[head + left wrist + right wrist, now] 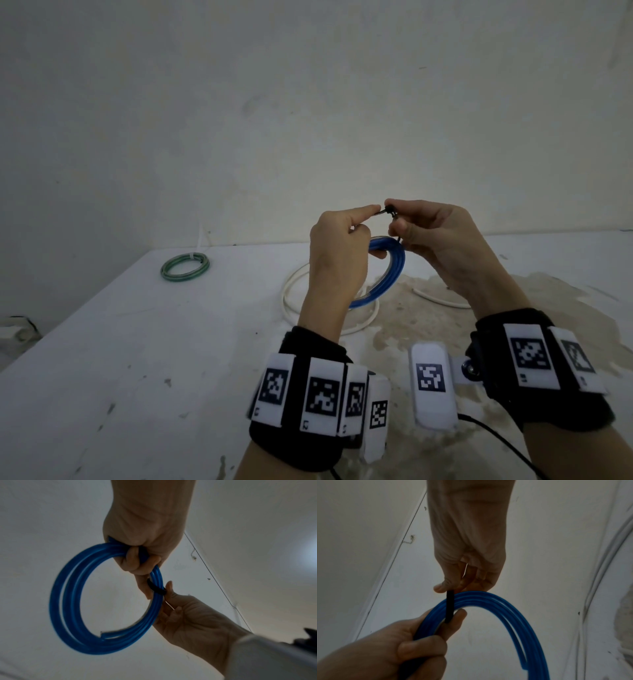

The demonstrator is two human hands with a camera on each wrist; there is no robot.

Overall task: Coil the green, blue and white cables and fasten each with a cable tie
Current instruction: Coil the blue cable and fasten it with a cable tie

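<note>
Springy blue plastic cable coil (387, 274) is being gripped by left hand (337, 246); right hand (435, 240) fingers (397, 226) are pinching thin black cable tie (491, 211).

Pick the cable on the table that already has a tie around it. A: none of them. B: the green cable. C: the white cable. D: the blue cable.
B: the green cable lies coiled on the table with a pale tie at its far side, while the white cable lies loose and the blue cable is held up in both hands.
</note>
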